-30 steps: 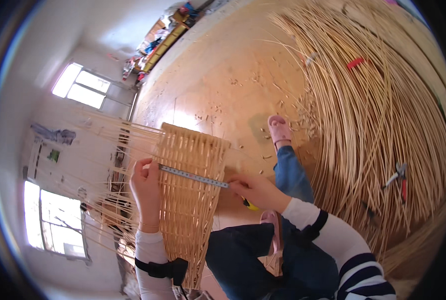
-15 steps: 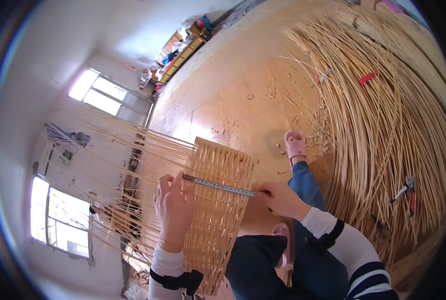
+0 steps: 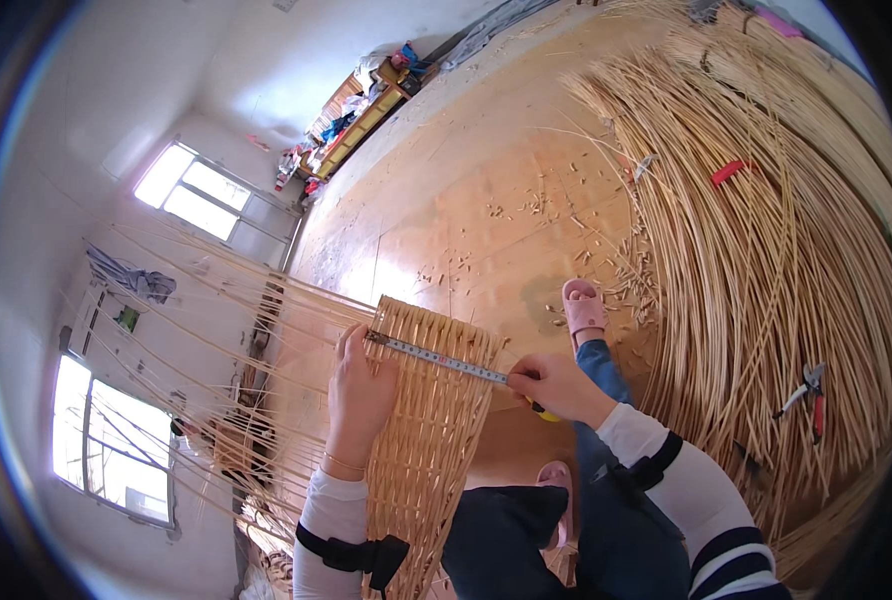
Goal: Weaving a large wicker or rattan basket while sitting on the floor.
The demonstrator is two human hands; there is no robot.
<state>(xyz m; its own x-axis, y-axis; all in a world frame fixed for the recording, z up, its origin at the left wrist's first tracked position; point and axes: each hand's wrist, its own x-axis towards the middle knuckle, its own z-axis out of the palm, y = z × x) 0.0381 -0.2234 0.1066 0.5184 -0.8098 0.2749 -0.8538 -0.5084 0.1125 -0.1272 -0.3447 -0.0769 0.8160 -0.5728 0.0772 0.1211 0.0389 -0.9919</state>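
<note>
To my left I have white walls (image 3: 106, 150), with bright windows (image 3: 126, 430) at eight and ten o'clock. At eleven I see a heaped, yellow-fronted wooden bench (image 3: 366, 131). Daylight glares off the tan, faintly seamed floor (image 3: 466, 205) toward ten.

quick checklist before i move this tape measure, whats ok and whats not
- Left hand at the tape's end: ok
- Right hand gripping the tape near its yellow case: ok
- Tape measure spanning the woven panel: ok
- Tape square to the panel: cannot tell, lens bends edges
- Reading: cannot tell, marks too small
- Pliers clear of both hands: ok
</note>
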